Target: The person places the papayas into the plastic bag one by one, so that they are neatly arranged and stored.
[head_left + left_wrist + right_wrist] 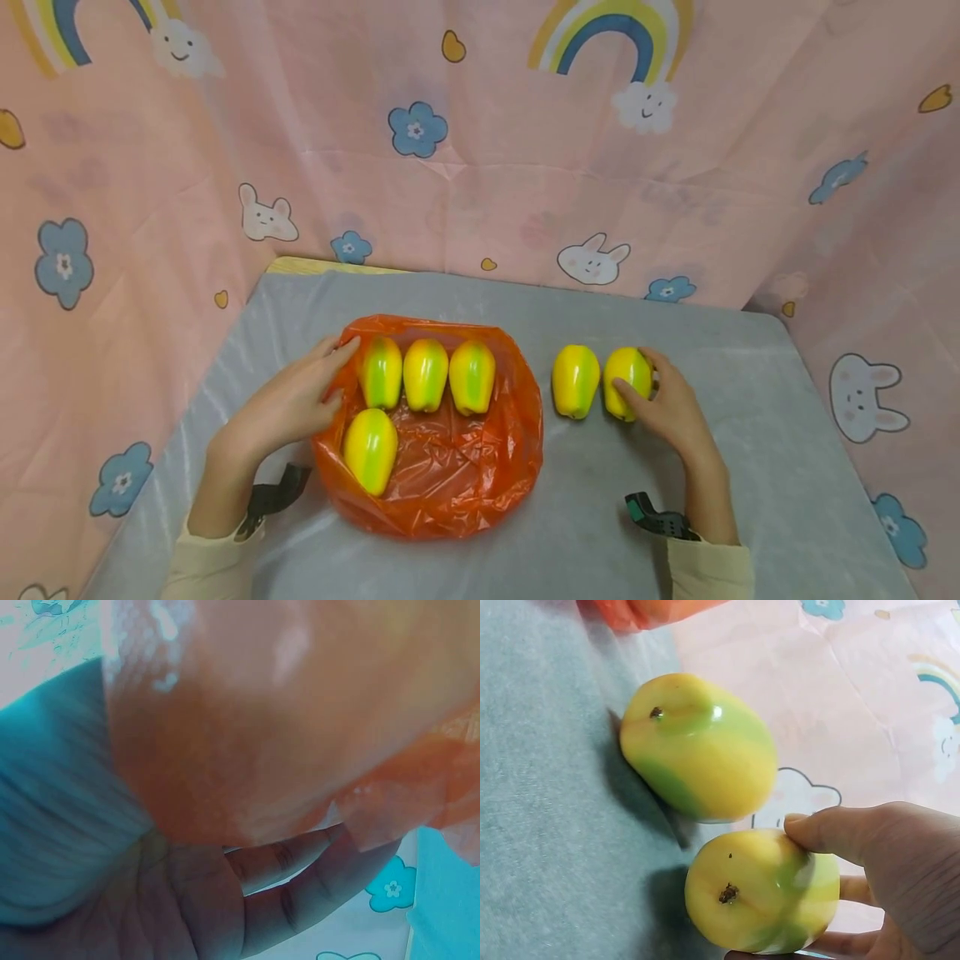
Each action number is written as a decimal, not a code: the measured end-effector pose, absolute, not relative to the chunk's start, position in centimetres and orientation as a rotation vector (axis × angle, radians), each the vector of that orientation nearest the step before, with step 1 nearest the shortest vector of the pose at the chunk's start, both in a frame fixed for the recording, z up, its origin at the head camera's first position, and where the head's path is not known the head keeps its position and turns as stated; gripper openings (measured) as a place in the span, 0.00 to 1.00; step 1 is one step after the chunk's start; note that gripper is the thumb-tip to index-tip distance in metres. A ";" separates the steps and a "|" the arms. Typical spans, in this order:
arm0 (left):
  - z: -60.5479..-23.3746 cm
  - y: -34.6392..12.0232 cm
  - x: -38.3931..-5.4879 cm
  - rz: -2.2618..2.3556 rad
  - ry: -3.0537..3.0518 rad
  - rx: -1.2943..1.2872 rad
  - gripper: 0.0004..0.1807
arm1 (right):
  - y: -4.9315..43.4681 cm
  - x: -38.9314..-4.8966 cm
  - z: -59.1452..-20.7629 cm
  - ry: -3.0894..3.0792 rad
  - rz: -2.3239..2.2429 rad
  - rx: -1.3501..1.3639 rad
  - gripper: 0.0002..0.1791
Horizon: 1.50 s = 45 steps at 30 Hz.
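Note:
An orange-red plastic bag [450,521] lies spread wide on the table, its rim standing up around several glossy yellow-and-green fruits, papaya-like in shape. Three fruits [426,375] line the back of the bag and one more [371,452] leans at its front left. My left hand [300,400] rests against the bag's left rim with fingers extended; in the left wrist view the film [285,712] covers the fingertips. On the right, my right hand [667,400] grips a fruit [742,900] between thumb and fingers. Another fruit [575,382] stands just left of it.
A grey cloth [585,517] covers the table under everything. Pink printed curtains [495,192] hang behind and along both sides. At the back left, a strip of wooden table edge [322,266] shows. Dark wrist-camera mounts [660,518] extend from both wrists.

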<state>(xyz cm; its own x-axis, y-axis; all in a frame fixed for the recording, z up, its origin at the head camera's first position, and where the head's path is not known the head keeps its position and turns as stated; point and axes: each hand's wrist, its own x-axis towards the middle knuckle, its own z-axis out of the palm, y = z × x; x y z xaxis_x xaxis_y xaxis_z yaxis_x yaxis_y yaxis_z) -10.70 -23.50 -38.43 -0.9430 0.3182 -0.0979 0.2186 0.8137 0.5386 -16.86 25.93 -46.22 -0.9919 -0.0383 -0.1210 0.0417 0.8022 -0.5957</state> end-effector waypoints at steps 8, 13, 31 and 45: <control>-38.5 -23.6 -10.7 0.816 2.809 0.414 0.40 | 25.9 -16.3 -45.2 2.909 -1.002 0.044 0.47; -38.5 -23.7 -10.7 0.816 2.814 0.418 0.40 | 25.7 -15.8 -44.5 2.964 -1.041 0.016 0.46; -38.5 -23.8 -10.6 0.807 2.854 0.464 0.39 | 23.2 -13.9 -41.2 3.067 -1.207 -0.061 0.45; -38.5 -23.7 -10.7 0.807 2.838 0.452 0.39 | 19.7 -12.3 -40.2 3.038 -1.390 -0.233 0.41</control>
